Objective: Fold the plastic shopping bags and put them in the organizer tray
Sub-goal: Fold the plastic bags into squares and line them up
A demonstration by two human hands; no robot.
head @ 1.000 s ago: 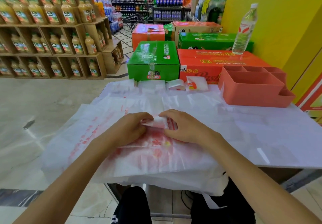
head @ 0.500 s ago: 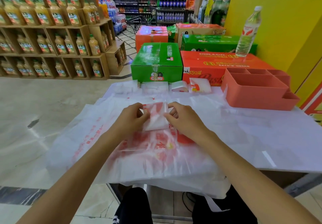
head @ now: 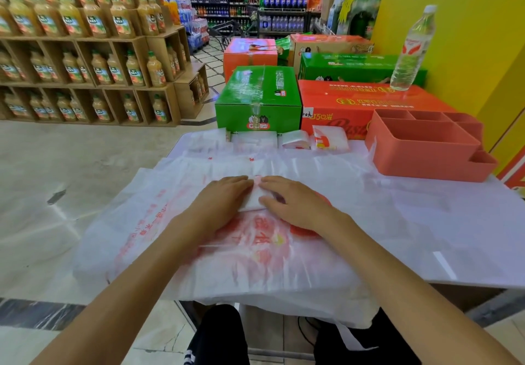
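Note:
A small folded white plastic bag point(head: 254, 197) lies on a pile of flat white bags with red print point(head: 255, 253) spread over the table. My left hand point(head: 221, 197) presses flat on its left side, fingers straight. My right hand point(head: 292, 202) presses flat on its right side, thumb at the packet's edge. The coral organizer tray point(head: 426, 148) stands at the back right of the table; its visible compartments hold nothing. Several folded bags point(head: 295, 139) sit in a row along the far edge.
Green point(head: 257, 100) and orange cartons point(head: 369, 103) are stacked just behind the table, with a water bottle point(head: 412, 49) on one. Wooden shelves of juice bottles point(head: 85, 52) stand to the left across the floor. A yellow wall point(head: 468, 37) rises on the right.
The packet has been folded over once more away from me and is smaller. Both hands moved forward with it and now lie flat on it instead of pinching its edges.

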